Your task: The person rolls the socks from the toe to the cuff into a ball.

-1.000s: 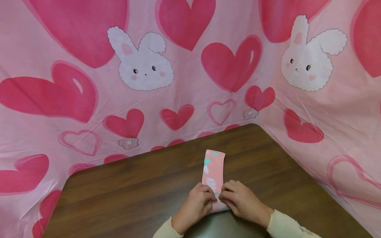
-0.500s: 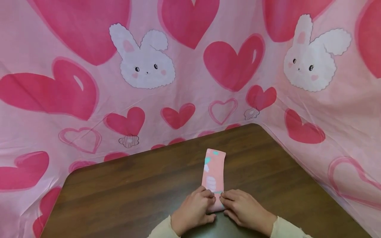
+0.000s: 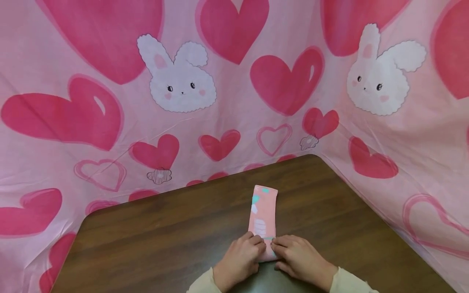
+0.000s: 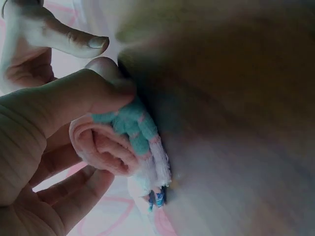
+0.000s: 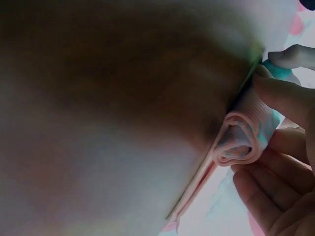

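A pink sock [image 3: 264,209] with white and teal patches lies lengthwise on the brown table, its near end rolled up. My left hand [image 3: 239,258] grips the roll's left side, my right hand [image 3: 302,258] its right side. In the left wrist view, the thumb lies over the teal part of the roll [image 4: 106,147], and fingers are behind it. The right wrist view shows the spiral end of the roll [image 5: 241,140] between thumb and curled fingers. From there the flat, unrolled length [image 5: 194,191] runs away along the tabletop. Both hands partly cover the roll.
The wooden table [image 3: 165,232] has rounded far corners. Behind it and along its right side hangs a pink cloth [image 3: 227,110] printed with hearts and white rabbits. Cream sleeves [image 3: 351,280] cover both forearms.
The near end of the sock, skewed to the right a second ago, now sits straighter. My left thumb, stretched out half a second ago, has drawn in to the roll.
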A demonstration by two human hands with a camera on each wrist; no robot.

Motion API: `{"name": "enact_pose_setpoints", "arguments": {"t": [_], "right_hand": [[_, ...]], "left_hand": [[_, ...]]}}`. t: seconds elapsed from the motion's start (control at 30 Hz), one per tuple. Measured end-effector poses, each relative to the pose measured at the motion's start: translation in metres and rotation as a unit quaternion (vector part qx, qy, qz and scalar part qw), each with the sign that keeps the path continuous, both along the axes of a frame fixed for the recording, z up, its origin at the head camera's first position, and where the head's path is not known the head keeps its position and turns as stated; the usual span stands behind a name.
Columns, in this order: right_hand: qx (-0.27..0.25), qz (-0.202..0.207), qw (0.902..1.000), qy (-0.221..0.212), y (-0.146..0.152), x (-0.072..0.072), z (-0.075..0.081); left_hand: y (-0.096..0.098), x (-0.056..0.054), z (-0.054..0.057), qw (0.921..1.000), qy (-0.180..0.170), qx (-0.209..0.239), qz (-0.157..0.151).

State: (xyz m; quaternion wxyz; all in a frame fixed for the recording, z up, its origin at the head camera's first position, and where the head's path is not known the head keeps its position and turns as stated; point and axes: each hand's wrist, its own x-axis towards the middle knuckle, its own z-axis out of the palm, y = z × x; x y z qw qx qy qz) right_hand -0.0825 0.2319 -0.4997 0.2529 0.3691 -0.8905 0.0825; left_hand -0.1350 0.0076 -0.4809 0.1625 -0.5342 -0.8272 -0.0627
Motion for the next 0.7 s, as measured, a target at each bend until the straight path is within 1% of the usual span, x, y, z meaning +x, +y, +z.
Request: {"name": "enact_pose_setpoints", "arguments": {"t": [0.1, 0.23, 0.3, 0.37, 0.43, 0.57, 0.63, 0.7], "right_hand": [[0.011, -0.014, 0.9998, -0.002, -0.003, 0.001, 0.002], [0.015, -0.028, 0.9994, 0.017, -0.007, -0.001, 0.002], [0.013, -0.03, 0.9991, 0.027, -0.009, -0.002, 0.003], [0.008, -0.031, 0.9991, 0.028, -0.01, -0.004, 0.003], [-0.001, -0.032, 0.9994, 0.014, -0.011, -0.007, 0.004], [-0.033, -0.029, 0.9984, -0.035, -0.008, -0.011, 0.007], [-0.049, -0.024, 0.9966, -0.062, -0.006, -0.013, 0.009], [-0.066, -0.018, 0.9938, -0.087, -0.004, -0.016, 0.01]], "left_hand": [[0.002, 0.002, -0.002, 0.9995, 0.029, 0.011, 0.005], [0.004, 0.004, -0.005, 0.9969, 0.072, 0.033, 0.004], [0.005, 0.003, -0.006, 0.9961, 0.08, 0.039, 0.004], [0.005, 0.003, -0.007, 0.9964, 0.077, 0.036, 0.007], [0.006, 0.002, -0.007, 0.9973, 0.067, 0.027, 0.013], [0.006, 0.0, -0.004, 0.9989, 0.041, 0.006, 0.024], [0.005, -0.001, -0.002, 0.9993, 0.027, 0.006, 0.023], [0.004, -0.002, -0.002, 0.9996, 0.012, 0.019, 0.019]]}}
